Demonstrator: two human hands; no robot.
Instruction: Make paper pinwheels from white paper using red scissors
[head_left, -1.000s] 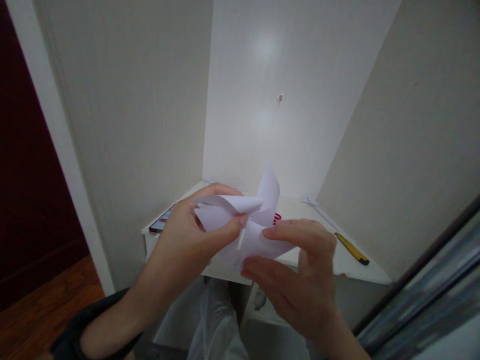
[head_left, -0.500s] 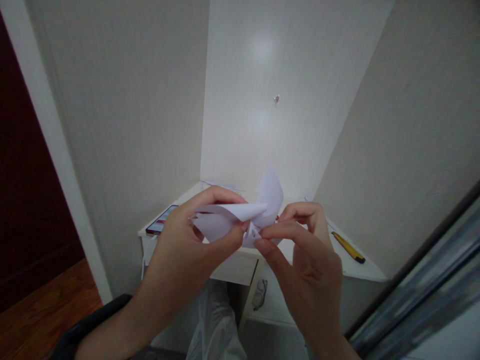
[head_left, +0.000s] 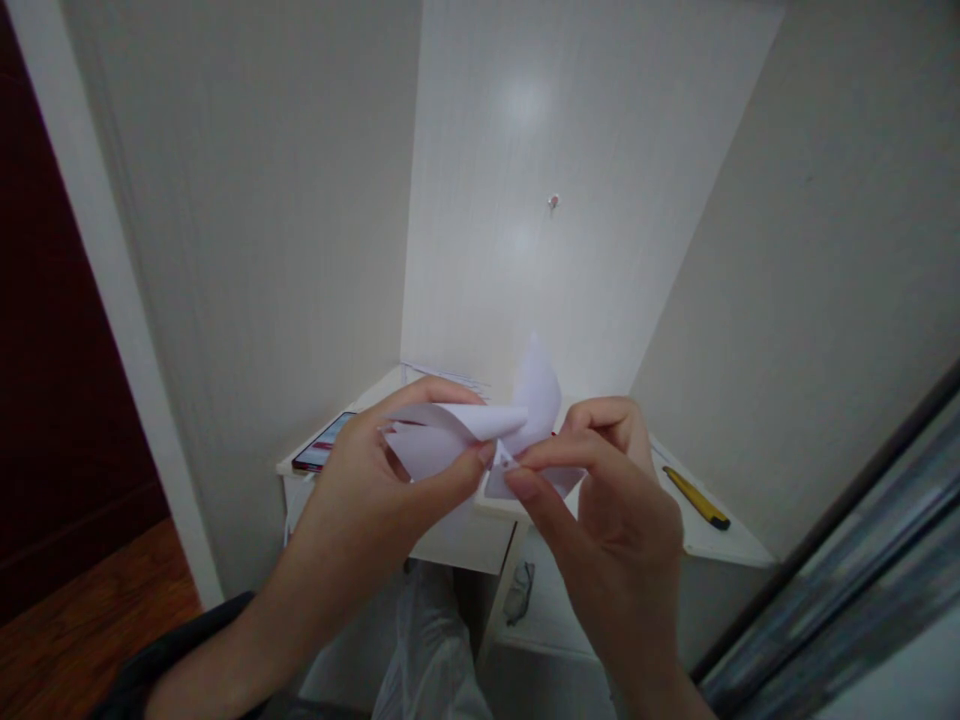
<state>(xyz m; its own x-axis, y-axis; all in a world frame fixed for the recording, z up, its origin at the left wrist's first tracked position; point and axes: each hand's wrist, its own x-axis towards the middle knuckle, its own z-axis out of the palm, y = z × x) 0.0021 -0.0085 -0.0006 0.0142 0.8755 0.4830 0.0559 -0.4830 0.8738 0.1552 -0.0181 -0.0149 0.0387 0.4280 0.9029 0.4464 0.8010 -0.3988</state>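
A folded white paper is held up between both hands, above the front edge of a white desk. Its curved flaps spread to the left, upward and to the lower right. My left hand grips the left part, thumb in front and fingers behind. Thumb and index finger of my right hand pinch a small pointed corner near the paper's centre; the other fingers are curled. A tiny red spot shows beside the right fingers, too small to name.
A phone lies at the desk's left edge. On the right lies a yellow utility knife. White walls enclose the desk at the back and sides. Below it is a drawer front, and a metal frame runs along the lower right.
The right thumb and index finger have shifted slightly left at the paper's centre. The lower right flap shows more, and the upright flap has tilted a little left.
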